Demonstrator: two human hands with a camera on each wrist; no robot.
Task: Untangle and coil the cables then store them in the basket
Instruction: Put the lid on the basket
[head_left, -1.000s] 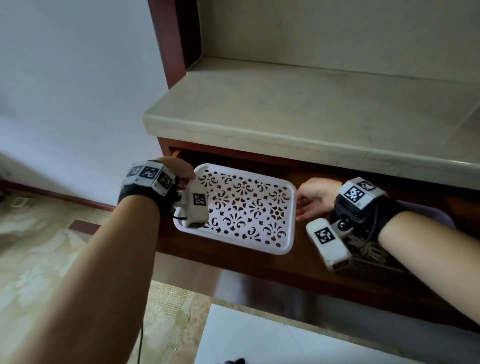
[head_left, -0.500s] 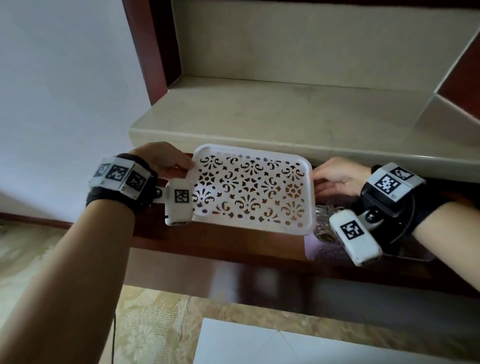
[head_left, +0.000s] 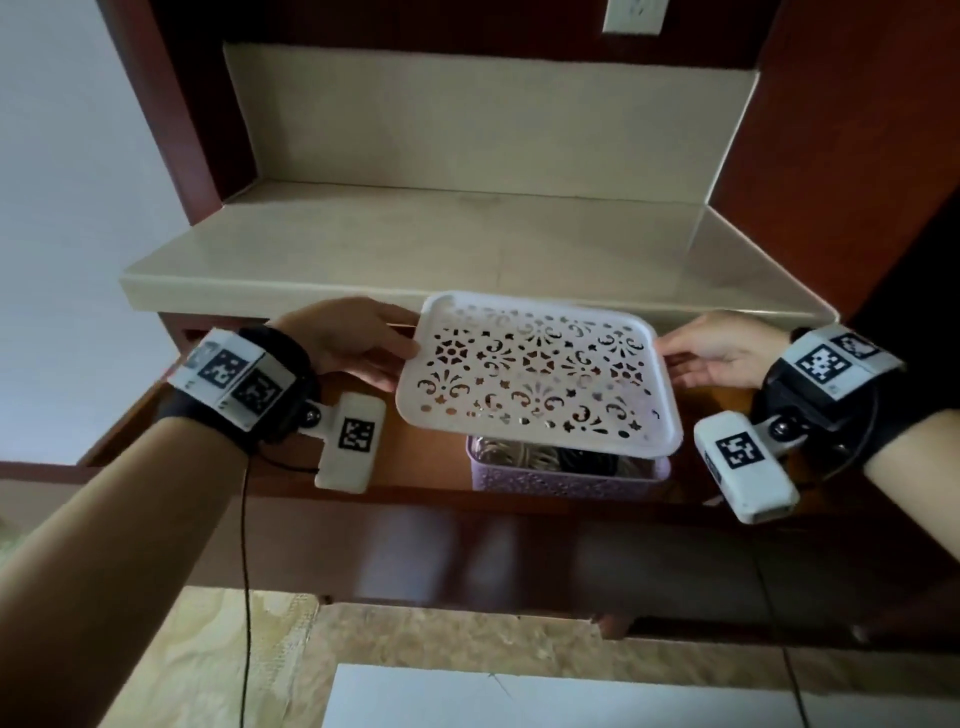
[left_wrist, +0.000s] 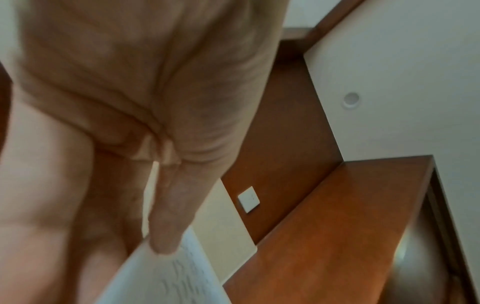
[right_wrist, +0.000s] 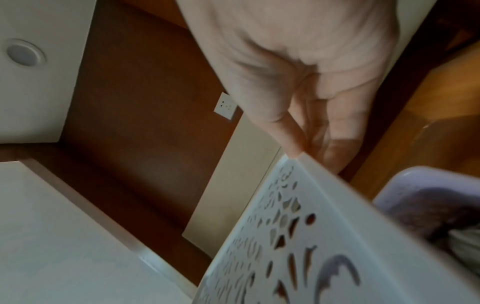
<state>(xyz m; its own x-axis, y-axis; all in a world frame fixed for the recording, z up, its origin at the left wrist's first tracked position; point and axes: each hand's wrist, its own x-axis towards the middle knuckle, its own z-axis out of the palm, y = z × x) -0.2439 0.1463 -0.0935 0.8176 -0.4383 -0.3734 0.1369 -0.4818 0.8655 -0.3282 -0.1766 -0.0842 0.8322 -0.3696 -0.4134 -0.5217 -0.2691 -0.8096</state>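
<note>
You hold the white pierced tray (head_left: 537, 371) by its two short edges, your left hand (head_left: 353, 338) and your right hand (head_left: 719, 349) each pinching the rim between thumb and fingers. It hangs tilted over the lilac basket (head_left: 566, 480) in the open drawer, where the cables (head_left: 540, 457) lie. You seem to be clearing it away to reach them, so next calls for setting it level on the pale countertop (head_left: 467, 244); no writing is legible, only square coded markers on the wrist units.

I see tray (head_left: 537, 371) between left hand (head_left: 353, 338) and right hand (head_left: 719, 353), gripped at both ends | basket (head_left: 566, 480) below it in open drawer (head_left: 415, 462), cables (head_left: 519, 456) inside | counter (head_left: 467, 249) behind tray
</note>
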